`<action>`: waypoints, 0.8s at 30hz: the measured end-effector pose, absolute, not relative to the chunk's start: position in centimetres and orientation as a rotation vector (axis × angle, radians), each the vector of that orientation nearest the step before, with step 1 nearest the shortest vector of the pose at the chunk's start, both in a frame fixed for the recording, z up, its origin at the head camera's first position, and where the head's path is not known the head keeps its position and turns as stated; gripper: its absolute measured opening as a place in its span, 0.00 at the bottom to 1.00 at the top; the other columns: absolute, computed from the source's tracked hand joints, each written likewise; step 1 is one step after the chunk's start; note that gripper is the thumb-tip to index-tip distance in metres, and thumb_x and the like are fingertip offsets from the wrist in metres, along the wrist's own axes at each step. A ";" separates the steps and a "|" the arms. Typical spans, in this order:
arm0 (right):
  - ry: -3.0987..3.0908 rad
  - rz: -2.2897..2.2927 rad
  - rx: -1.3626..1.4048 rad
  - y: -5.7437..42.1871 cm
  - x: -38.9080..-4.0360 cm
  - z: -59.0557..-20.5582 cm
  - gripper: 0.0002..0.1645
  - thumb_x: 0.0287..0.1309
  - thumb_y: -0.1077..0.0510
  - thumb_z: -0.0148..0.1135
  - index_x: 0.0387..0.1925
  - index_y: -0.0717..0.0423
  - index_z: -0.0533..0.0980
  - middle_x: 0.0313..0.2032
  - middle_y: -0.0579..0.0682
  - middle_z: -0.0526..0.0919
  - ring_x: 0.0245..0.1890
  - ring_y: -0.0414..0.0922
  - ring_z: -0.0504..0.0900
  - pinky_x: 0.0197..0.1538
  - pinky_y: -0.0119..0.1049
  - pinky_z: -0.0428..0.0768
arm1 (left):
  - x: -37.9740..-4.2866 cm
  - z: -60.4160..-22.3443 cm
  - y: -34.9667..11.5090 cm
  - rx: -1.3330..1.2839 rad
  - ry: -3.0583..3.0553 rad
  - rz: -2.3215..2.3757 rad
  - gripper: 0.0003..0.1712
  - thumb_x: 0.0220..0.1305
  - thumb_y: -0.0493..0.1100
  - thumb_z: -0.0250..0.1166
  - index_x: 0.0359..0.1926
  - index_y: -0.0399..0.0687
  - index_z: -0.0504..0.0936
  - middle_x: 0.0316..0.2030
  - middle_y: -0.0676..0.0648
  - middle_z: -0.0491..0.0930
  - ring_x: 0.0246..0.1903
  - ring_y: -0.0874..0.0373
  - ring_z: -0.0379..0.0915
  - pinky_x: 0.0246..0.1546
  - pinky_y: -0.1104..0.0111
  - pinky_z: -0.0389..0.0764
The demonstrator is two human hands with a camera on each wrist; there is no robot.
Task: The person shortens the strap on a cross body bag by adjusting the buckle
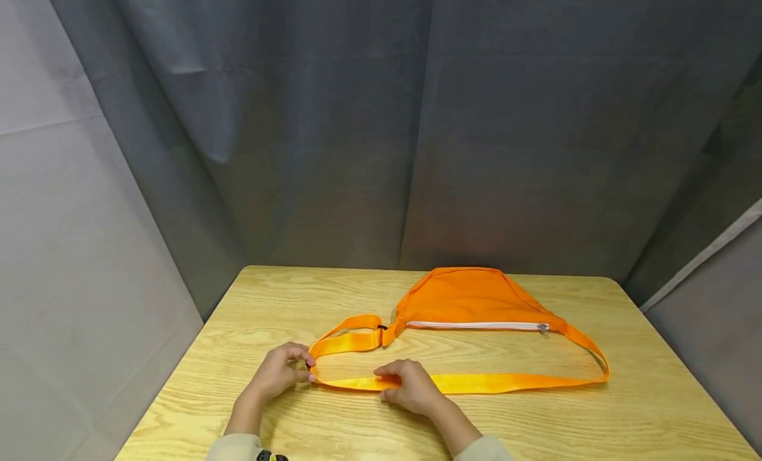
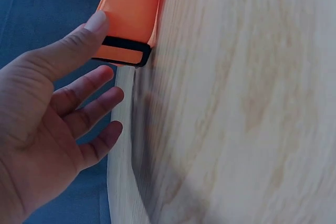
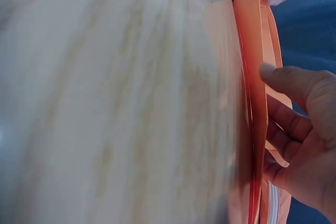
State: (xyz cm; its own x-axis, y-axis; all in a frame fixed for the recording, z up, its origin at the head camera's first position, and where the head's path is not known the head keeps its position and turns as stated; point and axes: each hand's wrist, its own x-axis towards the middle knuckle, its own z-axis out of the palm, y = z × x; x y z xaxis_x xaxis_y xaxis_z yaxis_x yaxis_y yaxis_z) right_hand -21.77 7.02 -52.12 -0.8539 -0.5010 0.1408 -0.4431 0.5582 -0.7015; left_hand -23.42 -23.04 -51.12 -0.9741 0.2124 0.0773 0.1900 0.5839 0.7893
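Observation:
An orange waist bag (image 1: 473, 295) lies on the table, its white zipper (image 1: 476, 326) along the near side. Its orange webbing strap (image 1: 506, 382) forms a long loop toward the front and left. At the loop's left end my left hand (image 1: 275, 376) pinches the strap beside a black slider buckle (image 2: 128, 44); the thumb shows on top, and the other fingers spread below it. My right hand (image 1: 413, 389) holds the strap's near run between thumb and fingers, with the band on edge in the right wrist view. Another black adjuster (image 1: 382, 328) sits near the bag's left end.
The light wood table (image 1: 333, 428) has rounded far corners. A dark grey curtain (image 1: 333, 130) hangs behind it, and pale panels (image 1: 71, 249) stand at the sides. A dark band with yellow (image 1: 272, 456) circles the left wrist.

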 end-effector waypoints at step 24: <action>2.962 -1.197 -0.890 9.5 -21.0 -50.3 0.04 0.56 0.64 0.62 0.31 0.53 0.80 0.29 0.38 0.80 0.32 0.38 0.77 0.49 0.47 0.73 | -22.4 -49.2 -20.7 0.568 2.940 1.269 0.13 0.42 0.47 0.76 0.22 0.62 0.77 0.53 0.42 0.73 0.54 0.42 0.66 0.52 0.44 0.63</action>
State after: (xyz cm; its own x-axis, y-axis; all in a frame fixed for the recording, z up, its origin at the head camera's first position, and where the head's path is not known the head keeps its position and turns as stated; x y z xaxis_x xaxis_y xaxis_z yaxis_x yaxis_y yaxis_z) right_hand -20.98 9.50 -50.29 -0.8418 -0.4132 0.3473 -0.5385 0.5985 -0.5931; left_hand -22.35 -20.69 -49.18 -0.9331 0.2719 0.2354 0.3578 0.6356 0.6841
